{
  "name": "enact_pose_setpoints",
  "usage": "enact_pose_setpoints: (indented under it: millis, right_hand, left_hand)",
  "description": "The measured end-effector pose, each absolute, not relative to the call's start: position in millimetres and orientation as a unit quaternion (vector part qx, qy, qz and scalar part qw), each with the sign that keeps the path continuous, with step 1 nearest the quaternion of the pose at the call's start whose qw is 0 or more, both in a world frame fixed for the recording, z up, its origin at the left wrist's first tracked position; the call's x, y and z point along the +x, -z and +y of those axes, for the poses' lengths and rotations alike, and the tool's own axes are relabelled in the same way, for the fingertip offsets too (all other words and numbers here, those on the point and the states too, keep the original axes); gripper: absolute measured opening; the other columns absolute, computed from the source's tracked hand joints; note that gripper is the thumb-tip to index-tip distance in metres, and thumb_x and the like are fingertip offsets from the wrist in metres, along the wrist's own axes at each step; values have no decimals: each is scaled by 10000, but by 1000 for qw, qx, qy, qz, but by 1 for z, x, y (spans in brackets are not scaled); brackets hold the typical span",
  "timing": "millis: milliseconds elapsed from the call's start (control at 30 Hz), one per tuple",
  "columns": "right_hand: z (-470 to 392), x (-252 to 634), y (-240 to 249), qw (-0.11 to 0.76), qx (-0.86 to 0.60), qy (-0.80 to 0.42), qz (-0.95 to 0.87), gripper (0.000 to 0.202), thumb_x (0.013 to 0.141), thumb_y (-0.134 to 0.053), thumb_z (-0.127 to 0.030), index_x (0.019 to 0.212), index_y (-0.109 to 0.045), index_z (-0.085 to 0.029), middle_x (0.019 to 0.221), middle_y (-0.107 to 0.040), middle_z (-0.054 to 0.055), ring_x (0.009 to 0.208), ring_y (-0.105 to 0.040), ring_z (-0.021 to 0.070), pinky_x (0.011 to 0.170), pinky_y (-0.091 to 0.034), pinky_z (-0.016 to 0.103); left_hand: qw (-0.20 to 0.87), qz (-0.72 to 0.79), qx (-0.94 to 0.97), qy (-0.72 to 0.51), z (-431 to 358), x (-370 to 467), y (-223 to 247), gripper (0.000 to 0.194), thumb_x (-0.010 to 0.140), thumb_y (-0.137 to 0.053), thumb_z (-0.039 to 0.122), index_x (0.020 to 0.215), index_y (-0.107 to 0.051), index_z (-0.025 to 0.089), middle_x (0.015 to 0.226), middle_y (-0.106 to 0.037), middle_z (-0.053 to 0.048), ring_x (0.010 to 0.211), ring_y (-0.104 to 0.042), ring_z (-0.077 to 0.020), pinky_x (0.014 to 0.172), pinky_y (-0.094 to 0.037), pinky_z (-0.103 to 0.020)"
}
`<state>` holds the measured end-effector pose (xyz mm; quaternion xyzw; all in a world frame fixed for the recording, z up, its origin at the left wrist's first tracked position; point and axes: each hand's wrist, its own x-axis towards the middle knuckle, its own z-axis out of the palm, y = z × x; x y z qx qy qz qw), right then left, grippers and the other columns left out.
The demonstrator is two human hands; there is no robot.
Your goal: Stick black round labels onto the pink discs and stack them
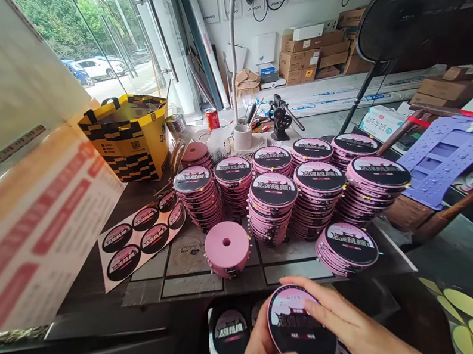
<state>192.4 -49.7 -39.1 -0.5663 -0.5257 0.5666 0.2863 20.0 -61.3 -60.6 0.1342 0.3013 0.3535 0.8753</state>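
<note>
Low in the head view I hold a round pink spool [305, 344] with a black and pink printed label on its face. My left hand [263, 351] wraps round its left side, thumb on the label's lower edge. My right hand [348, 318] grips the right side, with a finger or thumb lying on the label. Under my hands is a sheet of round black labels [230, 332], partly hidden by them. Just beyond, on the table, stands a pink spool [227, 245] with a bare top and a centre hole.
Several stacks of labelled pink spools [273, 192] fill the table's middle and right. A second label sheet [142, 238] lies left, near a yellow and black bag [130, 137]. A blurred printed sheet [39, 246] blocks the far left. A purple plastic seat [450, 150] and black fan [412, 8] stand right.
</note>
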Motion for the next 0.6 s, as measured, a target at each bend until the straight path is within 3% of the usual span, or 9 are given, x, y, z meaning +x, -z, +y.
enact_pose_setpoints:
  millis: [100, 200, 267, 367, 433, 500, 600]
  right_hand:
    - [-48, 184, 39, 272, -560, -538, -568, 465, 807, -494, -411, 1249, -515, -269, 1288, -543, 57, 1201, -460, 249, 1039, -318, 432]
    - [-45, 178, 40, 198, -543, -521, -628, 772, 578, -648, -200, 1321, -436, -188, 1372, -455, 108, 1241, -424, 284, 1050, -315, 417]
    - [-45, 178, 44, 174, -537, -522, -639, 845, 537, -648, -169, 1345, -402, -159, 1404, -410, 124, 1264, -398, 290, 1060, -304, 414]
    - [-50, 184, 58, 243, -534, -528, -614, 613, 751, -546, -359, 1331, -430, -200, 1380, -453, 96, 1258, -417, 258, 1054, -315, 408]
    - [-56, 185, 72, 325, -546, -526, -565, 503, 844, -431, -473, 1288, -477, -239, 1340, -505, 81, 1237, -447, 244, 1034, -348, 394]
    - [-63, 182, 84, 401, -558, -523, -504, 500, 826, -454, -552, 1218, -521, -249, 1250, -584, 94, 1163, -522, 248, 970, -420, 367]
    - [-67, 179, 91, 473, -558, -520, -441, 516, 742, -550, -616, 1101, -559, -245, 1044, -684, 102, 943, -645, 246, 823, -513, 324]
  left_hand:
    - [832, 353, 153, -399, -58, 25, 65, 541, 566, -773, 247, 1080, -605, 270, 931, -692, -34, 824, -656, -239, 731, -490, -346]
    - [668, 523, 253, -465, -56, 33, 76, 413, 592, -753, 447, 885, -685, 164, 793, -703, -61, 783, -619, -225, 728, -459, -295]
    - [595, 595, 266, -470, -58, 37, 84, 425, 608, -724, 502, 859, -700, 159, 839, -711, -74, 871, -605, -257, 760, -454, -296]
    - [592, 618, 218, -469, -61, 38, 89, 440, 672, -639, 561, 915, -707, 200, 1002, -701, -72, 1069, -548, -284, 868, -434, -309]
    - [596, 624, 204, -462, -60, 37, 85, 434, 735, -554, 579, 899, -718, 212, 1028, -699, -66, 1093, -542, -275, 890, -427, -307]
    - [599, 613, 235, -459, -56, 38, 79, 449, 759, -517, 583, 866, -727, 201, 991, -711, -73, 1036, -573, -276, 860, -441, -304]
    - [594, 562, 339, -465, -45, 45, 72, 381, 688, -646, 527, 817, -721, 177, 854, -732, -86, 864, -624, -264, 789, -454, -295]
